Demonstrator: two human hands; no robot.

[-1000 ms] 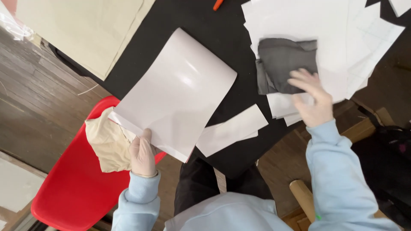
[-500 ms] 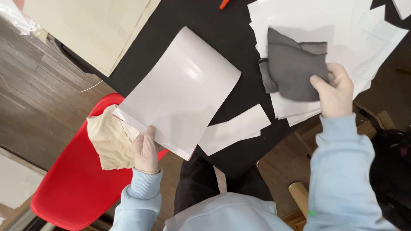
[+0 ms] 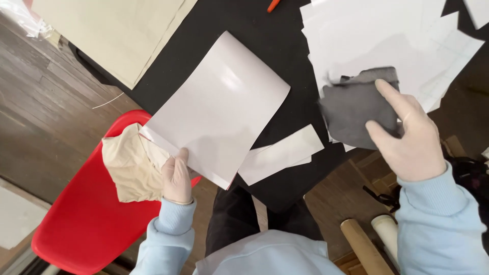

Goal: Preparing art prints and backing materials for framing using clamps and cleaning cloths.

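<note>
Lifted off the paper stack a moment ago, the grey cloth (image 3: 359, 107) now sits lower at the right of the frame, pinched between thumb and fingers of the right hand (image 3: 407, 140). At lower left, the left hand (image 3: 175, 178) is closed on the near corner of a curved white sheet (image 3: 219, 107), along with a beige cloth (image 3: 132, 163) bunched beside it over the red chair (image 3: 86, 224). That sheet's long axis runs from lower left to upper right, so the grey cloth lies just right of its far edge, above the black table (image 3: 244, 30). Loose white papers (image 3: 387, 35) fill the upper right.
</note>
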